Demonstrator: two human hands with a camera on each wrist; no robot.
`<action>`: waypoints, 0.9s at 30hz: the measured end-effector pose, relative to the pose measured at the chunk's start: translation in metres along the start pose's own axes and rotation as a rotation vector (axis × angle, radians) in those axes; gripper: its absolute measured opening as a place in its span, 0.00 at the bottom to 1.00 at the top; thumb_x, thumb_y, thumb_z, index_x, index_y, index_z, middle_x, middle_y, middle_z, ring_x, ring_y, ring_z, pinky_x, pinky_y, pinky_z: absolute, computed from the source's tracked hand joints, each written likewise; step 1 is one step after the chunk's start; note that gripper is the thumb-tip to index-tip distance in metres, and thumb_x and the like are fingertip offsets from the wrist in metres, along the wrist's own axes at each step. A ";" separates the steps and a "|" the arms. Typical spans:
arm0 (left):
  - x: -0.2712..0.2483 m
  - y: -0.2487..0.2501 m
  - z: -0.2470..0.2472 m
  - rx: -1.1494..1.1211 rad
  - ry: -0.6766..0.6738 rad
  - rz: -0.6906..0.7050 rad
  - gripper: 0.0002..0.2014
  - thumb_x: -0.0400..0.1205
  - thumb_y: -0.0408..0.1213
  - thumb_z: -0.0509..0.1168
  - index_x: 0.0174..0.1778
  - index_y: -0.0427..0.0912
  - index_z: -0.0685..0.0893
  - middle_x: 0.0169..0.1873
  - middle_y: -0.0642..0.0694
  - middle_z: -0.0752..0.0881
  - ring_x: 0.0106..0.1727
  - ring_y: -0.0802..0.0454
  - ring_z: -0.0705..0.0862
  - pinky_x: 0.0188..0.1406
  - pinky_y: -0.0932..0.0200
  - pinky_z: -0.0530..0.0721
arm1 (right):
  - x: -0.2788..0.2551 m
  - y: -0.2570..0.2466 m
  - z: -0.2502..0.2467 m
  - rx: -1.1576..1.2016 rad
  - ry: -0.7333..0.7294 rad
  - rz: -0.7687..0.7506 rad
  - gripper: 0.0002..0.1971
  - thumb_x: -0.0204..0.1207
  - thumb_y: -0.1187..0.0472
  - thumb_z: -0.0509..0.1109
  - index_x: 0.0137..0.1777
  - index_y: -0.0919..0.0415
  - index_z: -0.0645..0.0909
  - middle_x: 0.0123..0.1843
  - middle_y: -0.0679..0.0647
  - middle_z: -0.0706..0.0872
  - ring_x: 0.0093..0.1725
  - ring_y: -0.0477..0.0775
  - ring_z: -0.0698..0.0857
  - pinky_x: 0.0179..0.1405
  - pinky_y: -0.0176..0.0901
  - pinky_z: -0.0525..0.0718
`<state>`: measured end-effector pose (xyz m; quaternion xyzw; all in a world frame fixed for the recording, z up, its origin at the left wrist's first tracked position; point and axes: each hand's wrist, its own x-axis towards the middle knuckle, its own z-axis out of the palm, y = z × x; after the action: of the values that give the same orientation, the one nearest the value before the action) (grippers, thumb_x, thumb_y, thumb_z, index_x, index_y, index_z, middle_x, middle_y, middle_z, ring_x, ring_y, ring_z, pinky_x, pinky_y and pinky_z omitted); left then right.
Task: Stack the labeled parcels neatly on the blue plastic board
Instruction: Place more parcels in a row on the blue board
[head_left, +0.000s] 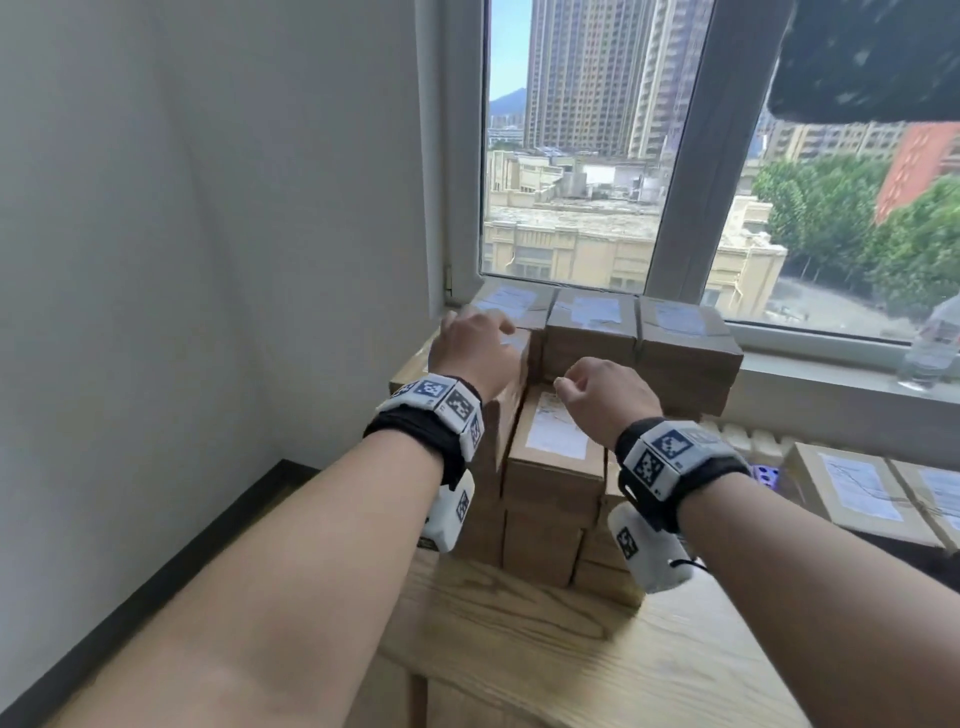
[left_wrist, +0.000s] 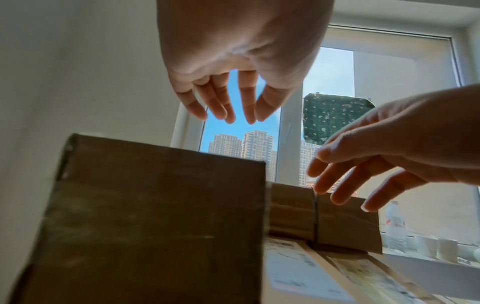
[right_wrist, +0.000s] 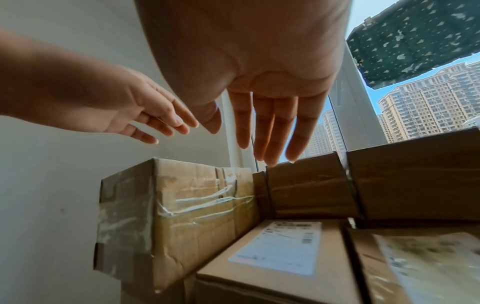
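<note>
Brown cardboard parcels with white labels are stacked in tiers on a wooden table (head_left: 545, 649) under the window. My left hand (head_left: 478, 338) hovers over the top left parcel (left_wrist: 155, 216), fingers (left_wrist: 223, 107) relaxed and apart, holding nothing. My right hand (head_left: 587, 384) hangs above a lower labelled parcel (head_left: 556, 431), with its fingers (right_wrist: 267, 131) straight and empty. The right wrist view shows a taped parcel (right_wrist: 182, 216) on the left, a labelled one (right_wrist: 280, 246) below it, and my left hand (right_wrist: 145, 115). No blue board shows in any view.
More labelled parcels (head_left: 862, 493) lie at the right. A water bottle (head_left: 935, 343) and cups (left_wrist: 441, 246) stand on the window sill. A white wall (head_left: 208, 260) closes the left side. A dark patterned cloth (head_left: 872, 57) hangs at the upper right.
</note>
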<state>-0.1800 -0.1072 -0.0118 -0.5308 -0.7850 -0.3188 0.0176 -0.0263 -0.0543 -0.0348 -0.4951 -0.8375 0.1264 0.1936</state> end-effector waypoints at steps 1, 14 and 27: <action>0.007 -0.012 -0.005 0.003 0.006 -0.014 0.16 0.81 0.38 0.61 0.64 0.50 0.83 0.68 0.43 0.78 0.72 0.42 0.70 0.71 0.50 0.72 | 0.005 -0.009 0.004 0.004 -0.002 0.002 0.14 0.83 0.48 0.60 0.55 0.53 0.84 0.52 0.52 0.88 0.52 0.56 0.84 0.51 0.49 0.82; 0.046 -0.102 0.002 -0.210 -0.227 -0.418 0.30 0.85 0.50 0.60 0.80 0.39 0.66 0.77 0.39 0.72 0.76 0.41 0.73 0.71 0.52 0.71 | 0.046 -0.043 0.055 0.098 -0.129 0.165 0.28 0.86 0.40 0.51 0.43 0.64 0.78 0.36 0.54 0.80 0.34 0.52 0.78 0.29 0.45 0.67; 0.044 -0.110 0.011 -0.398 -0.363 -0.523 0.35 0.82 0.57 0.64 0.76 0.32 0.74 0.71 0.36 0.80 0.69 0.37 0.80 0.71 0.48 0.76 | 0.038 -0.046 0.065 0.403 -0.171 0.240 0.29 0.83 0.35 0.53 0.50 0.59 0.85 0.47 0.57 0.89 0.47 0.58 0.88 0.58 0.60 0.86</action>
<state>-0.2885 -0.0907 -0.0574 -0.3535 -0.8070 -0.3596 -0.3073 -0.1083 -0.0439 -0.0666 -0.5300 -0.7438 0.3544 0.2007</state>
